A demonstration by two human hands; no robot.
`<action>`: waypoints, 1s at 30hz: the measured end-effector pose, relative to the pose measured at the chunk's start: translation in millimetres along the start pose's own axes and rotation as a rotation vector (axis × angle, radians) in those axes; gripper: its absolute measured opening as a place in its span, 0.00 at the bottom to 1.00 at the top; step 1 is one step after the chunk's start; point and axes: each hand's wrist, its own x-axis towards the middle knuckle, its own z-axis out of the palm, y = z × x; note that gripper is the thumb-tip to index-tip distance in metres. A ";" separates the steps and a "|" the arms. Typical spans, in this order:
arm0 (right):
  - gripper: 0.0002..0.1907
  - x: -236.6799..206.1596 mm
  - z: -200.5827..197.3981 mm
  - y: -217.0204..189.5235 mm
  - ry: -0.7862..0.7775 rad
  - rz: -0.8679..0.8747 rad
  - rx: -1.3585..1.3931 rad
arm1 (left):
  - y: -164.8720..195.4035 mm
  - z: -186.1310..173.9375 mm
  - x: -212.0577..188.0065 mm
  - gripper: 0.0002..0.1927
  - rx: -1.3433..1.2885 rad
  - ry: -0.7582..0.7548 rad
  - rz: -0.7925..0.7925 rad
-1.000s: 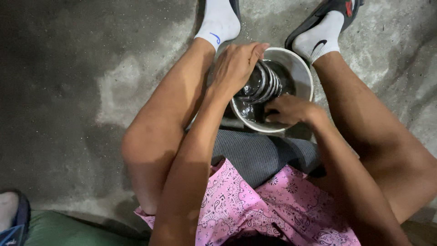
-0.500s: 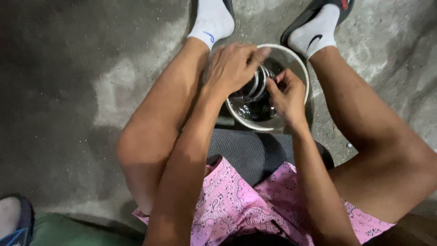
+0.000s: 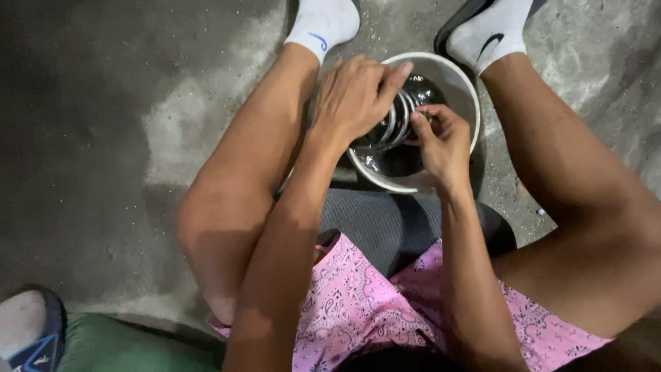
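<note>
Hands at the bowl, seated on concrete floor

Bowl (image 3: 460, 77): white, round, sits on the grey concrete floor (image 3: 103, 103) between the person's two feet, just in front of the knees. Dark liquid shows inside, with glints on its surface.

Metal part (image 3: 398, 118): shiny, ribbed or coiled, rings stacked close together, lying inside the bowl and partly covered by both hands. Exact kind of part cannot be told.

Left hand (image 3: 354, 96): palm down over the left side of the bowl, fingers curled and clamped over the top of the metal part; fingertips reach the far rim.

Right hand (image 3: 441, 141): at the near right of the bowl, fingers bent inward and pinched against the side of the metal part. Whether it grips the part or only presses on it cannot be told. The two hands are close together, nearly touching across the part.

Surroundings: white sock (image 3: 323, 24) on the left foot, white sock in a dark sandal (image 3: 492, 31) on the right. Pink patterned shorts (image 3: 358, 306) at the bottom of the view. Dark grey mat (image 3: 385, 220) under the person, touching the near side of the bowl. Green cloth (image 3: 131, 344) and the toe of a shoe (image 3: 27, 331) at the lower left, well apart from the bowl.
</note>
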 end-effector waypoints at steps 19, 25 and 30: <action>0.21 31.0 6.1 -6.7 -0.051 0.029 -0.856 | 0.6 8.8 -15.4 0.29 -0.019 0.066 0.062; 0.17 19.1 -22.9 -5.6 -0.389 -0.004 -0.129 | 0.8 6.0 -14.4 0.28 0.037 0.031 -0.014; 0.21 24.9 -0.9 -3.8 -0.035 -0.024 -0.760 | 3.9 7.7 -20.4 0.29 0.040 0.023 -0.019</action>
